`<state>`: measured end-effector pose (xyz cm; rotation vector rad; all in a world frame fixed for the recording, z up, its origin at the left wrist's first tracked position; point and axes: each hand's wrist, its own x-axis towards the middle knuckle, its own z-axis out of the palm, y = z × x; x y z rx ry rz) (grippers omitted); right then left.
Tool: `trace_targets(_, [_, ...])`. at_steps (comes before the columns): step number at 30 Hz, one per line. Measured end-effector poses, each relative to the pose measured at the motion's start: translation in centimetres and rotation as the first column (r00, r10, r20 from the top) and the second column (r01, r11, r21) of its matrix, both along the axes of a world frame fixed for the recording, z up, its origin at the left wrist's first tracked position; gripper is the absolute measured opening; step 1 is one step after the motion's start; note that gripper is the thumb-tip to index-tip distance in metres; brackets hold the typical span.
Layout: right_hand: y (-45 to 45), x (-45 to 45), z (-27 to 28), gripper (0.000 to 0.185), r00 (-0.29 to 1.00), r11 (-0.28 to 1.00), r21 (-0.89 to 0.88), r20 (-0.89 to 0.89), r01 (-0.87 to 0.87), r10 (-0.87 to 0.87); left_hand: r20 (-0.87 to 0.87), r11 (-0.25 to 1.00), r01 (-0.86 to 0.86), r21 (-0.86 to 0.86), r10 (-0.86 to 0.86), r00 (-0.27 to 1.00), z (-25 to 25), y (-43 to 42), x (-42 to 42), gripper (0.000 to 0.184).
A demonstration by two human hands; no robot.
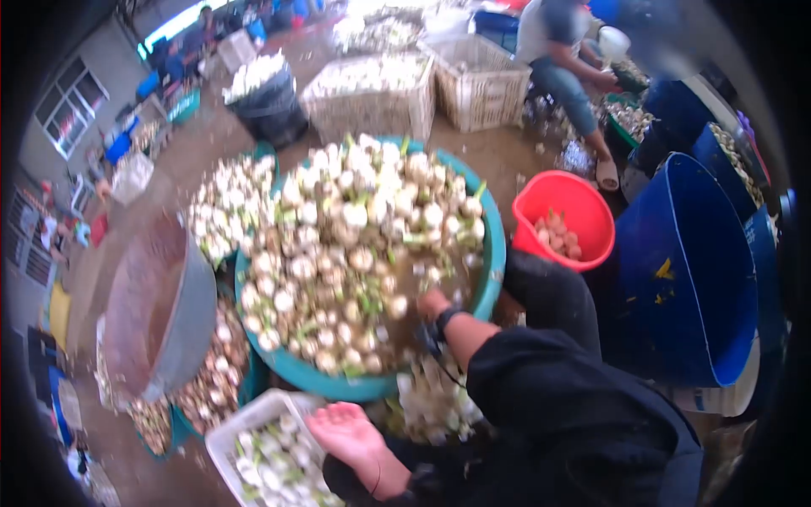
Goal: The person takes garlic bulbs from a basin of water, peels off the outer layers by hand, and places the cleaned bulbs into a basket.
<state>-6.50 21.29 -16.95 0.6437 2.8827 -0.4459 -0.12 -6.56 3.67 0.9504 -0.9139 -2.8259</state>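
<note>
A large teal tub (pixel 498 245) holds many round white bulbs (pixel 355 211) with short green stems, standing in murky brown water. My right hand (pixel 432 304), with a dark band at the wrist, reaches into the water at the tub's near right side. Its fingers are hidden there, so I cannot tell what they touch. Palm up, my left hand (pixel 348 435) hovers by the right edge of a white crate (pixel 221 444) with cleaner white bulbs (pixel 279 460) inside. Its fingers look loosely extended, with nothing visible in them.
A red basin (pixel 524 207) with several brownish round pieces stands right of the tub, beside a big blue barrel (pixel 676 279). A metal tub (pixel 190 313) tilts at left. Crates (pixel 367 114) stand behind. Another person (pixel 562 59) sits at upper right.
</note>
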Motion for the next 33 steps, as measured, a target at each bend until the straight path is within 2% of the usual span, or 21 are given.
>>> trace_targets(2, [-2.4, -0.2, 3.1, 0.02, 0.93, 0.952, -0.038, 0.203, -0.304, 0.305, 0.156, 0.91, 0.335, -0.244, -0.304, 0.94, -0.8, 3.3, 0.5, 0.056])
trace_targets(3, [-4.0, 0.7, 5.5, 0.024, 0.986, 0.749, -0.646, 0.036, 0.149, -0.165, 0.192, 0.859, 0.45, -0.245, -0.412, 0.891, -2.3, 4.0, 0.6, 0.071])
trace_targets(4, [-5.8, 1.9, 8.4, 0.034, 0.788, 0.043, -0.962, 0.194, 0.269, -0.585, 0.301, 0.802, 0.536, -0.263, -0.46, 0.835, -3.1, 4.9, 0.7, 0.077])
trace_targets(6, [-8.9, 4.4, 12.9, 0.054, 0.778, -0.032, -0.979, 0.179, 0.2, -0.602, 0.352, 0.735, 0.65, -0.194, -0.566, 0.745, -2.0, 7.1, 1.4, 0.082])
trace_targets(8, [-12.0, 6.6, 14.0, 0.052, 0.755, 0.407, -0.913, -0.248, 0.027, -0.607, 0.085, 0.773, 0.623, -0.118, -0.617, 0.782, -3.5, 7.9, 1.5, 0.064])
trace_targets(9, [-11.6, 8.1, 15.3, 0.039, 0.816, 0.59, -0.803, -0.392, -0.079, -0.424, 0.116, 0.758, 0.617, -0.212, -0.607, 0.786, -3.7, 7.7, 1.6, 0.056])
trace_targets(10, [-11.0, 9.0, 16.6, 0.039, 0.816, 0.589, -0.804, -0.393, -0.08, -0.425, 0.142, 0.734, 0.608, -0.304, -0.596, 0.791, -3.8, 7.4, 1.4, 0.048])
trace_targets(12, [-10.0, 10.4, 18.2, 0.028, 0.867, 0.776, -0.466, -0.455, -0.426, 0.203, 0.165, 0.701, 0.577, -0.419, -0.566, 0.808, -3.5, 6.8, 0.8, 0.04])
trace_targets(13, [-9.8, 10.7, 18.8, 0.022, 0.882, 0.792, -0.436, -0.394, -0.428, 0.259, 0.195, 0.654, 0.544, -0.526, -0.53, 0.825, -3.4, 6.4, 0.7, 0.033])
trace_targets(14, [-9.2, 10.6, 19.0, 0.017, 0.777, 0.772, -0.213, -0.391, -0.598, 0.494, 0.208, 0.664, 0.536, -0.521, -0.51, 0.835, -3.3, 6.2, 0.9, 0.033])
trace_targets(17, [-8.2, 11.4, 20.6, 0.014, 0.685, 0.716, -0.007, -0.297, -0.698, 0.666, 0.105, 0.498, 0.546, -0.674, -0.666, 0.738, -3.5, 6.2, 1.1, 0.023])
trace_targets(20, [-8.2, 12.0, 21.7, 0.014, 0.801, 0.809, -0.087, -0.233, -0.581, 0.551, 0.164, 0.441, 0.664, -0.604, -0.746, 0.645, -3.3, 6.4, 1.2, 0.018])
trace_targets(22, [-7.9, 12.0, 18.8, 0.016, 0.87, 0.831, -0.337, -0.389, -0.441, 0.304, 0.181, 0.432, 0.692, -0.578, -0.759, 0.625, -3.3, 6.5, 1.5, 0.017])
trace_targets(24, [-7.1, 12.0, 17.6, 0.021, 0.958, 0.754, -0.598, -0.245, -0.271, 0.15, 0.131, 0.46, 0.674, -0.578, -0.763, 0.633, -3.3, 6.8, 1.8, 0.018])
trace_targets(25, [-7.2, 12.4, 17.8, 0.022, 0.999, 0.52, -0.854, -0.021, 0.002, -0.037, 0.084, 0.452, 0.68, -0.577, -0.795, 0.6, -3.5, 6.7, 1.8, 0.019])
trace_targets(26, [-7.2, 12.8, 18.1, 0.024, 0.959, 0.189, -0.944, 0.248, 0.271, -0.137, 0.03, 0.448, 0.683, -0.576, -0.824, 0.566, -3.6, 6.7, 1.9, 0.02])
trace_targets(27, [-6.8, 13.3, 17.0, 0.027, 0.937, -0.031, -0.942, 0.334, 0.333, -0.101, -0.079, 0.466, 0.661, -0.588, -0.846, 0.527, -3.7, 6.7, 1.9, 0.027])
trace_targets(30, [-7.2, 14.1, 19.2, 0.027, 0.942, -0.218, -0.95, 0.267, 0.222, -0.205, -0.126, 0.465, 0.647, -0.604, -0.858, 0.498, -2.9, 6.7, 2.0, 0.034])
trace_targets(31, [-7.0, 13.9, 19.0, 0.026, 0.985, -0.018, -0.99, 0.142, 0.141, -0.099, -0.148, 0.419, 0.653, -0.631, -0.891, 0.43, -3.5, 6.5, 1.8, 0.04])
trace_targets(32, [-6.8, 13.9, 19.0, 0.026, 0.985, -0.022, -0.99, 0.142, 0.141, -0.101, -0.144, 0.415, 0.654, -0.633, -0.893, 0.427, -3.9, 6.4, 1.6, 0.04])
trace_targets(33, [-6.7, 14.0, 19.1, 0.024, 0.993, 0.347, -0.936, -0.092, -0.061, -0.072, -0.098, 0.448, 0.72, -0.531, -0.876, 0.472, -4.4, 6.3, 1.5, 0.041])
